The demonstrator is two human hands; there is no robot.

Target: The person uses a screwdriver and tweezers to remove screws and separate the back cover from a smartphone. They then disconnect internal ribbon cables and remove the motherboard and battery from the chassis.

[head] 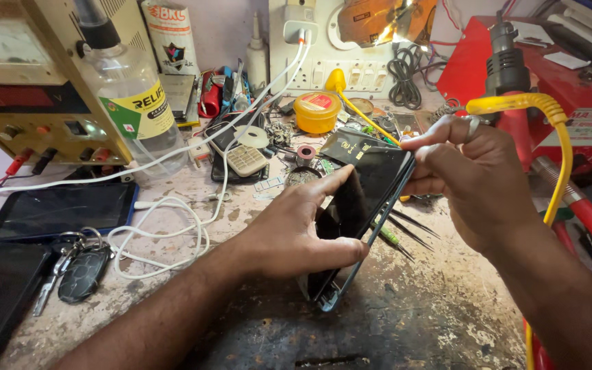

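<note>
- The left hand (296, 229) gripped a dark smartphone (364, 205) at mid-frame, thumb across its lower face, forefinger stretched up the glass.
- The right hand (471, 181) pinched the phone's upper right edge between thumb and fingertips; whether it also held a small tool there could not be made out.
- The phone stood tilted on its lower corner, just above the worn worktop (412, 322), its back partly hidden by the left hand.
- Thin tweezers (405, 229) lay behind the phone, partly covered by it.
- A yellow cable (556, 137) arched over the right wrist and ran down off the bottom edge.
- A round yellow tub (316, 112) sat closed above centre, contents unseen.
- A clear bottle (131, 103) at upper left held colourless liquid.
- A white cable (173, 226) looped left of the left forearm, beside a key fob (83, 274) and a dark tablet (59, 209).
- Bare worktop lay open along the bottom centre; the upper half was crowded with small parts too jumbled to name.
- A red stand (515, 75) at upper right was cut off by the frame.
</note>
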